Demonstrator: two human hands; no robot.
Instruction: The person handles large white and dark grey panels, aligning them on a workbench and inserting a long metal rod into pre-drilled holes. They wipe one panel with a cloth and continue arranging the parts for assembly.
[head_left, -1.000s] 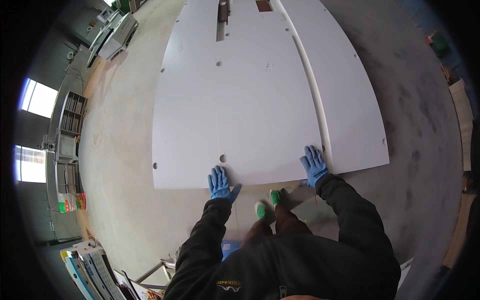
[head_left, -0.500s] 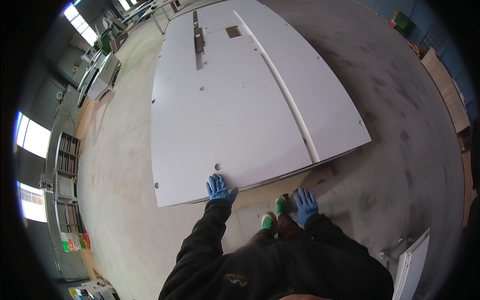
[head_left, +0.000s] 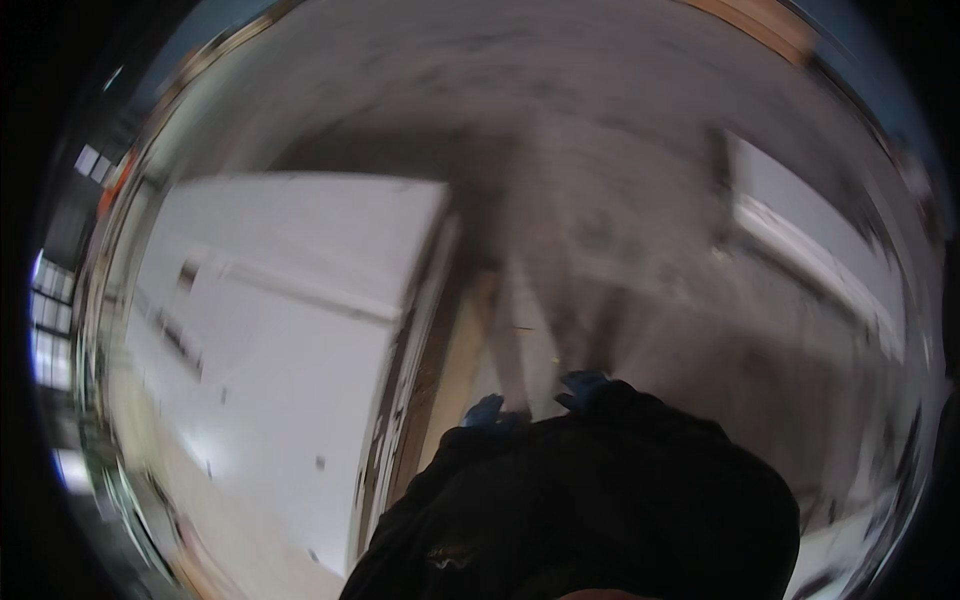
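Both my hands wear blue gloves and hang close to my body at the lower middle, softened by motion blur. My left hand [head_left: 484, 411] hangs by the end of the stack of large white panels [head_left: 270, 330], apart from it; its fingers look loosely stretched and nothing shows in them. Over the floor to its right is my right hand [head_left: 582, 390], fingers apart and holding nothing visible. Round holes and a narrow slot mark the top panel. The stack's layered edge faces me.
Another white panel stack [head_left: 800, 220] stands at the right on the grey floor [head_left: 620, 180]. A pale strip of board [head_left: 455, 360] shows beneath the near stack's end. Windows [head_left: 52, 330] line the far left.
My view has swung right, so the panel stack now lies to my left and another shows at right. My left hand has come off the top panel and back toward my body.
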